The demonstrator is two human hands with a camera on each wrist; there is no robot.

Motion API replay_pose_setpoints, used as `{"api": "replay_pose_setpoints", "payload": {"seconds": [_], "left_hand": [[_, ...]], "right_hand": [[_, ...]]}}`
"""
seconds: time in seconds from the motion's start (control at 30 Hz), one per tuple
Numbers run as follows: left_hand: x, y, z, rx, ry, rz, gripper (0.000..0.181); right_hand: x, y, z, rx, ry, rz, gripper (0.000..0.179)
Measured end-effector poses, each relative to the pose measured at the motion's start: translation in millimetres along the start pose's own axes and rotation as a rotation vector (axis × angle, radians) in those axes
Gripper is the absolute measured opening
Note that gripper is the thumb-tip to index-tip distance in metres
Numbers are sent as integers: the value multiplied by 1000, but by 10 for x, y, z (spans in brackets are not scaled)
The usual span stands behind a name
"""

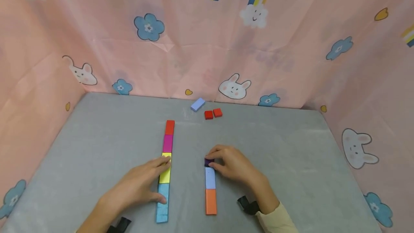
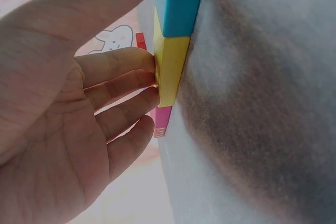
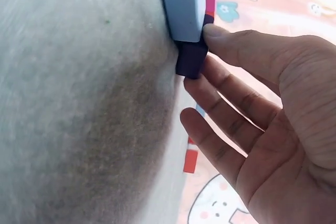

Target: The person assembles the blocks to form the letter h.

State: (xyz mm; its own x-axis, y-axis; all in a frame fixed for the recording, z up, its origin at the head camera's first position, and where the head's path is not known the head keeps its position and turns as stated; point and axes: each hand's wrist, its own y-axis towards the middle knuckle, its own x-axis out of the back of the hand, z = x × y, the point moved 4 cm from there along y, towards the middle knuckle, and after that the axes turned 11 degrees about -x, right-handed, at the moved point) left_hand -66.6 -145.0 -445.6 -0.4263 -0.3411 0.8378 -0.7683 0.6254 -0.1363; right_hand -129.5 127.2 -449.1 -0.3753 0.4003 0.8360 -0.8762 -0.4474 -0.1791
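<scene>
Left row: no readable text or number
Right row: no readable text or number
Loose blocks: no readable lettering
Backdrop: no readable words
Table: no readable sign
Wrist mounts: no readable brand

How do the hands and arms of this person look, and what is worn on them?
The left hand and right hand are bare; no glove or ring shows. A pale cream sleeve covers the right forearm. A black angular piece sits by the right wrist, and a similar black piece by the left.
</scene>
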Motion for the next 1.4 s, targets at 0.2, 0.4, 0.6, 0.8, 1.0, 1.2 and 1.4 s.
{"api": "replay_pose_setpoints", "payload": {"seconds": [0.2, 0.4, 0.6, 0.8, 1.0, 1.2, 1.4], "left_hand": [[38, -22, -2, -12, 16, -16, 100], [42, 6, -19, -36, 29, -17, 101], [40, 9, -16, -29, 27, -16, 101], [31, -10, -11, -25, 21, -20, 101], [30, -10, -26, -41, 19, -17, 100], [27, -9, -34, -52, 23, -18, 100], [7, -7, -32, -51, 26, -23, 101]], "right_hand": [[19, 20, 22, 31, -10, -1, 26], [43, 15, 18, 27, -17, -10, 25], [34, 16, 22, 47, -11, -18, 25], [13, 14, 26, 62, -12, -11, 24], [3, 5, 24, 55, -26, -15, 23], [-4, -16, 39, 36, -46, -34, 22], [28, -34, 82, 20, -67, -68, 24]]}}
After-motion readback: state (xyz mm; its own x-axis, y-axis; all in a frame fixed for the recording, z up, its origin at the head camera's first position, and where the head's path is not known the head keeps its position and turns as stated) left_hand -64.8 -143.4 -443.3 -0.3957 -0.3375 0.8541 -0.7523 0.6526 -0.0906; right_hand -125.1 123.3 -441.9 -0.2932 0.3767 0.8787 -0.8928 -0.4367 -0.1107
